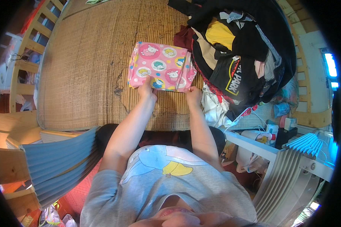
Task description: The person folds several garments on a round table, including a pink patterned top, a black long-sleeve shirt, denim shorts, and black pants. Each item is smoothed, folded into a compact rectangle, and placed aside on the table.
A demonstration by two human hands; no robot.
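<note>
A folded pink cloth (162, 54) printed with cartoon sheep in coloured circles is in front of me, over a woven bamboo mat (82, 65). My left hand (147, 90) grips its near edge left of centre, thumb on top and fingers underneath, partly hidden. At the near right corner, my right hand (193, 96) pinches the edge between thumb and finger. The right side of the cloth shows a loose layer sticking out past the top fold.
A large heap of clothes (244, 48), mostly black, lies right of the cloth, with a white garment (214, 109) at its near end. Wooden bed rails (31, 68) border the left. A white-edged table (250, 144) holding bottles and a cable stands at the near right.
</note>
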